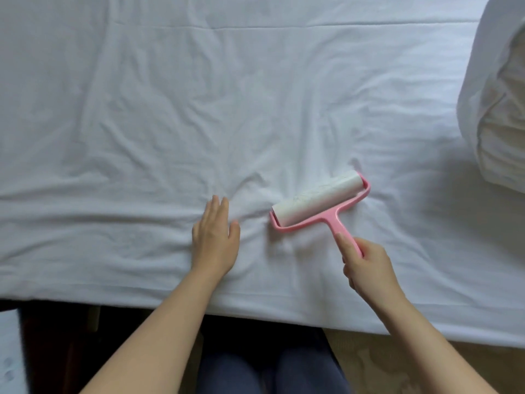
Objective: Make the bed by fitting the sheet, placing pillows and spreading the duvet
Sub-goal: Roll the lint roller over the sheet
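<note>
Pink lint roller [318, 199], gripped by the right hand [366, 268], rested on the wrinkled white sheet [142, 109] near its front edge; left hand [214, 240] lay flat.

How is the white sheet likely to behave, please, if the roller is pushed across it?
The sheet looks thin and floppy; its wrinkles suggest it would bunch ahead of the lint roller. The left hand pressing flat probably limits that.

The sheet [199, 109] is showing as matt white cloth, creasing softly all over. The lint roller [331, 216] is showing a smooth, faintly glossy pink plastic frame and handle, its roll [316, 198] looking like white paper, lightly speckled. The bedding bundle [494, 103] at right is reading as matt white cloth.
</note>
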Available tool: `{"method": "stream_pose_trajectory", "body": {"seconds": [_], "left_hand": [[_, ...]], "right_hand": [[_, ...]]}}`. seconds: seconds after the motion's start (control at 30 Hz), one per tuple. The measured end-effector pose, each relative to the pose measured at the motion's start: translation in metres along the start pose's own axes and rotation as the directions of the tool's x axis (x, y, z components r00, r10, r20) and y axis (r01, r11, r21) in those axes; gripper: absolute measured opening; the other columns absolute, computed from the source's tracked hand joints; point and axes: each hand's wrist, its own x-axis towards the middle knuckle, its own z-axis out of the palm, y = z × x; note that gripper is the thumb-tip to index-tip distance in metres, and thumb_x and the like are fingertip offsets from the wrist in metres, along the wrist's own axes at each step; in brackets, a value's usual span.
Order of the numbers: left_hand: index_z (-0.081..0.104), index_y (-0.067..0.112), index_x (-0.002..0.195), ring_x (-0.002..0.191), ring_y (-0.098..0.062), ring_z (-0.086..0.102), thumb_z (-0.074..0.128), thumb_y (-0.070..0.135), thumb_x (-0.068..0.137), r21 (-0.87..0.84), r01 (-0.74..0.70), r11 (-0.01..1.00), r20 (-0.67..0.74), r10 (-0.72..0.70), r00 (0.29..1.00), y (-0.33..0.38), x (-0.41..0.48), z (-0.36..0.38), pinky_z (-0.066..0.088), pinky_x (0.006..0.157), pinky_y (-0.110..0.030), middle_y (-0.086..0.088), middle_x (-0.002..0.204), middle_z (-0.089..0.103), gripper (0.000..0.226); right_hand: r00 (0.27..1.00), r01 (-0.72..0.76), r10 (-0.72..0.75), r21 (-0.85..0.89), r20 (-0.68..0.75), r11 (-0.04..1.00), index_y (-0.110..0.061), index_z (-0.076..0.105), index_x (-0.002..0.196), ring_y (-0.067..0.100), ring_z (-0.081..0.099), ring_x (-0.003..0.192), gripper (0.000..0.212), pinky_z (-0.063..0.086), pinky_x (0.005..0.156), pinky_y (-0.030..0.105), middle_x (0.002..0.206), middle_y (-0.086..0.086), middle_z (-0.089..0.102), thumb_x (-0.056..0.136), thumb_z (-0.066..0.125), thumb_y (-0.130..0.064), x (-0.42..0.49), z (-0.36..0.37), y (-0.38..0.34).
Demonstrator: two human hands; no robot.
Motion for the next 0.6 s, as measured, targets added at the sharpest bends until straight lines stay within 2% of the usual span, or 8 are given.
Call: {"method": "stream_pose_trajectory", "body": {"seconds": [0.1, 0.23, 0.4, 0.47, 0.6], "left_hand": [[0.022, 0.015, 0.149, 0.146, -0.021, 0.008, 0.040, 0.025, 0.098, 0.046, 0.054, 0.997, -0.025, -0.053, 0.998, -0.001, 0.015, -0.012, 0.015, 0.113, -0.036, -0.010, 0.159, 0.008, 0.055], [0.011, 0.017, 0.151, 0.147, -0.025, 0.001, 0.035, 0.032, 0.099, 0.141, 0.135, 0.981, 0.022, -0.139, 0.990, 0.001, 0.042, -0.030, 0.010, 0.115, -0.041, -0.011, 0.159, 0.001, 0.059], [0.004, 0.018, 0.151, 0.145, -0.036, 0.001, 0.027, 0.044, 0.099, 0.162, 0.168, 0.972, 0.236, -0.203, 0.950, 0.008, 0.074, -0.041, 0.014, 0.114, -0.044, -0.015, 0.158, -0.001, 0.062], [0.004, 0.018, 0.151, 0.143, -0.040, 0.004, 0.025, 0.049, 0.098, 0.209, 0.168, 0.963, 0.299, -0.227, 0.927, 0.011, 0.083, -0.045, 0.015, 0.114, -0.044, -0.018, 0.157, -0.001, 0.064], [0.002, 0.017, 0.152, 0.143, -0.041, -0.003, 0.025, 0.049, 0.098, 0.171, 0.211, 0.963, 0.366, -0.260, 0.893, 0.017, 0.089, -0.049, 0.006, 0.116, -0.042, -0.021, 0.156, -0.004, 0.067]], "right_hand": [[0.999, 0.007, -0.007, -0.016, 0.035, 1.000, -0.011, 0.041, 0.065, 0.018, 0.034, 0.046, 0.044, 0.029, 0.051, 0.029, 0.054, 0.005, 0.039, 0.093, 0.048, -0.045, 0.016, 0.011, -0.012], [0.996, 0.035, -0.034, -0.010, 0.077, 0.999, -0.011, 0.046, 0.072, 0.022, 0.040, 0.054, 0.044, 0.033, 0.056, 0.033, 0.059, 0.007, 0.044, 0.093, 0.043, -0.050, 0.063, 0.031, -0.041], [0.992, 0.061, -0.058, -0.022, 0.114, 0.998, -0.015, 0.040, 0.069, 0.025, 0.045, 0.063, 0.046, 0.038, 0.059, 0.033, 0.069, 0.009, 0.047, 0.093, 0.040, -0.054, 0.121, 0.054, -0.097], [0.990, 0.051, -0.047, -0.031, 0.132, 0.998, -0.017, 0.039, 0.069, 0.026, 0.046, 0.063, 0.045, 0.038, 0.054, 0.031, 0.073, 0.008, 0.047, 0.093, 0.038, -0.055, 0.137, 0.060, -0.118], [0.987, 0.042, -0.035, -0.041, 0.157, 0.998, -0.017, 0.040, 0.073, 0.024, 0.044, 0.054, 0.044, 0.035, 0.048, 0.028, 0.072, 0.008, 0.046, 0.093, 0.036, -0.056, 0.158, 0.069, -0.153]]}}
